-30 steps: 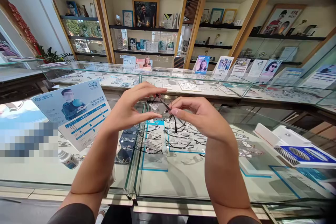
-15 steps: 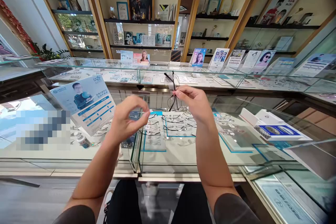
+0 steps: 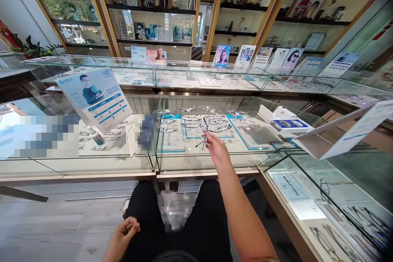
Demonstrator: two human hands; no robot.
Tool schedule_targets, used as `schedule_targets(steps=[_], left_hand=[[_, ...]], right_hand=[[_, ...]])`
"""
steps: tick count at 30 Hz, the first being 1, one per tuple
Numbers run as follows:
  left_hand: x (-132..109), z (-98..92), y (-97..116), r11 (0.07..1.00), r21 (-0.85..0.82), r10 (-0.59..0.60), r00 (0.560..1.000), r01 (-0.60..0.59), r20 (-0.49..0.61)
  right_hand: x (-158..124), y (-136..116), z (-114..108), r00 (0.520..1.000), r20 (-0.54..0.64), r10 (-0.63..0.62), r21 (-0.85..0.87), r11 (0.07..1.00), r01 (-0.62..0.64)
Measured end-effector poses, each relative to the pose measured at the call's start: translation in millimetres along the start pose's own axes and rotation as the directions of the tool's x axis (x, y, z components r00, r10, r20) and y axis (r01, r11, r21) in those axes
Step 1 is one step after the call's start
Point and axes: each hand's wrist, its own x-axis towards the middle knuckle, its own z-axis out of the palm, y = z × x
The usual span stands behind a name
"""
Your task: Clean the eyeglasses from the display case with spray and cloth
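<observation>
My right hand (image 3: 217, 148) pinches a thin-framed pair of eyeglasses (image 3: 205, 131) between thumb and fingertips, held over the glass display case (image 3: 196, 168). The dark temples cross, and the lens rims are hard to make out against the case. Beyond the pair, several eyeglass frames (image 3: 192, 118) lie in rows inside the case, on white trays with blue edges (image 3: 176, 150). My left hand (image 3: 124, 231) is low beside my left thigh, fingers curled inward, with nothing visible in them.
A tilted leaflet stand (image 3: 101, 98) and a small white bottle (image 3: 95, 135) are at the left. An open white box (image 3: 284, 118) and a folded card (image 3: 346, 135) stand at the right. Another glass counter (image 3: 294, 172) runs along my right side. Farther back are more cases and shelves.
My left hand has dropped from above the counter to beside my thigh. My right hand has lowered the eyeglasses toward the case. The view has shifted and tilted downward.
</observation>
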Motion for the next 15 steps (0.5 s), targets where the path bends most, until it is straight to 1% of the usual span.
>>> schedule_targets(steps=[2, 5, 8, 11, 15], left_hand=[[-9, -4.4, -14, 0.999, 0.0, -0.039, 0.999, 0.039, 0.001], [-14, -5.3, -17, 0.998, 0.014, -0.058, 0.998, 0.058, -0.001], [-13, -0.4, -20, 0.997, 0.053, -0.056, 0.998, 0.056, -0.011], [-12, 3.4, -27, 0.978, 0.208, -0.012, 1.0, 0.015, -0.014], [-12, -1.5, -41, 0.883, 0.462, 0.066, 0.997, -0.077, 0.042]], right_hand=[[0, 1, 4, 0.998, 0.021, 0.056, 0.032, 0.998, -0.056], [1, 5, 13, 0.988, 0.072, 0.136, 0.075, 0.987, -0.141], [0, 10, 21, 0.974, 0.086, 0.209, 0.165, 0.961, -0.221], [-1, 17, 29, 0.958, 0.087, 0.272, 0.25, 0.925, -0.285], [1, 26, 38, 0.952, 0.092, 0.292, 0.305, 0.902, -0.306]])
